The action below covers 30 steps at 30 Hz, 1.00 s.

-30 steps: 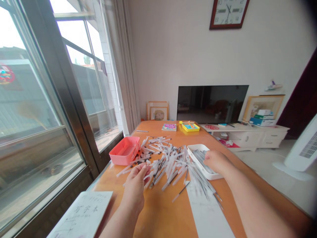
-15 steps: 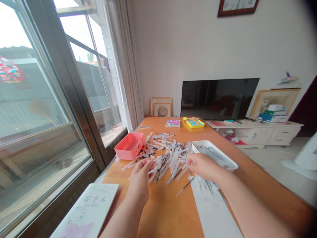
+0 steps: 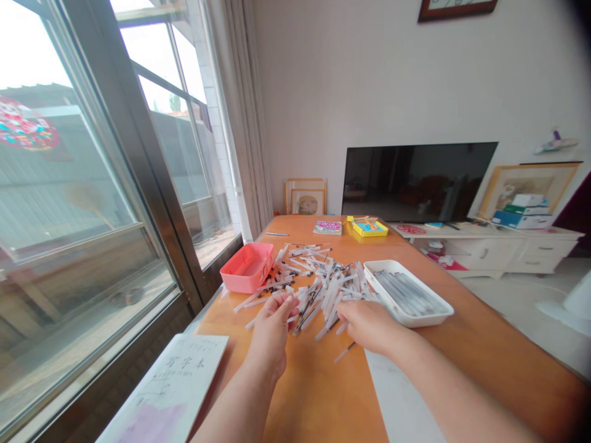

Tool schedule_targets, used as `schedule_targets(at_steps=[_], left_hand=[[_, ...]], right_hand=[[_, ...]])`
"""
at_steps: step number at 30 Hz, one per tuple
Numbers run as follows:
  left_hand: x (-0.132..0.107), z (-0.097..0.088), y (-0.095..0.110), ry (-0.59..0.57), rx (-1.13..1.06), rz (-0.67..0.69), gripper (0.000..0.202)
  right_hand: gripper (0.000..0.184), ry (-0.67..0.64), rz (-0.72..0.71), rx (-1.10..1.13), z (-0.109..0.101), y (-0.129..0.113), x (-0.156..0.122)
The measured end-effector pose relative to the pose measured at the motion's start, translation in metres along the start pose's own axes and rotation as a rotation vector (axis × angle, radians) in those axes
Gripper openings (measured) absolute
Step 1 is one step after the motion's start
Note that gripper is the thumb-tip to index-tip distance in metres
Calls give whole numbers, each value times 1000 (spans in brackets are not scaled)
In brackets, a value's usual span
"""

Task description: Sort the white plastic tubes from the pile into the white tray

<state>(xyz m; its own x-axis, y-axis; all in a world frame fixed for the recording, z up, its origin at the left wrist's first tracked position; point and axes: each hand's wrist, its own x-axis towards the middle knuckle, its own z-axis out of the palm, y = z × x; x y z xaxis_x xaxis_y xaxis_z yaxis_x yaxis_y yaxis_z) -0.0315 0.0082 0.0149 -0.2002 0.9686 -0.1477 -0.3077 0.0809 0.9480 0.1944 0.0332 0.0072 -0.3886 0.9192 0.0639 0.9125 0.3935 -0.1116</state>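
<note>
On table (image 3: 318, 394): pale tubes (image 3: 330, 289) between pink box (image 3: 240, 284), left, and white tray (image 3: 419, 320), right. Note curled right hand (image 3: 367, 321) moved from tray to tubes, apparently mid-work; left hand (image 3: 274, 326) pinched; cannot tell either grip.

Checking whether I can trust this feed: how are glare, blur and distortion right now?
Head view throughout: white, overexposed sky; steeply leaning metal-framed glass window, suggesting wide-angle distortion; dim reflections on the black rectangular television; softened detail among the translucent white plastic tubes; darkness in the upper-right corner.
</note>
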Motion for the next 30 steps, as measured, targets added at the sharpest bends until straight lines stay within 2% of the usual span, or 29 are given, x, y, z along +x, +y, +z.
schedule_targets(at_steps=[5,9,13,15,18,21,24,27,30], left_hand=[[-7,6,0,-77,41,-26,33],[-14,10,-1,-175,101,-55,31],[-21,12,-1,-383,-10,-234,34],[-24,12,-1,-444,-104,-316,33],[-23,14,-2,-421,-174,-372,23],[-18,14,-3,-421,-203,-345,18],[-10,11,-6,-398,-238,-295,20],[-4,7,-8,-283,-230,-250,25],[-1,4,-8,-214,-198,-235,30]], right_hand=[[23,31,-31,44,-5,0,-1],[21,83,-73,172,-22,-13,-5],[18,153,-158,314,-41,-36,-14],[14,163,-211,353,-47,-47,-17],[16,167,-275,384,-50,-59,-20],[19,156,-324,410,-52,-63,-20],[18,125,-274,388,-53,-56,-21],[21,71,-179,219,-50,-40,-23],[29,-30,-162,-5,-41,-31,-24]])
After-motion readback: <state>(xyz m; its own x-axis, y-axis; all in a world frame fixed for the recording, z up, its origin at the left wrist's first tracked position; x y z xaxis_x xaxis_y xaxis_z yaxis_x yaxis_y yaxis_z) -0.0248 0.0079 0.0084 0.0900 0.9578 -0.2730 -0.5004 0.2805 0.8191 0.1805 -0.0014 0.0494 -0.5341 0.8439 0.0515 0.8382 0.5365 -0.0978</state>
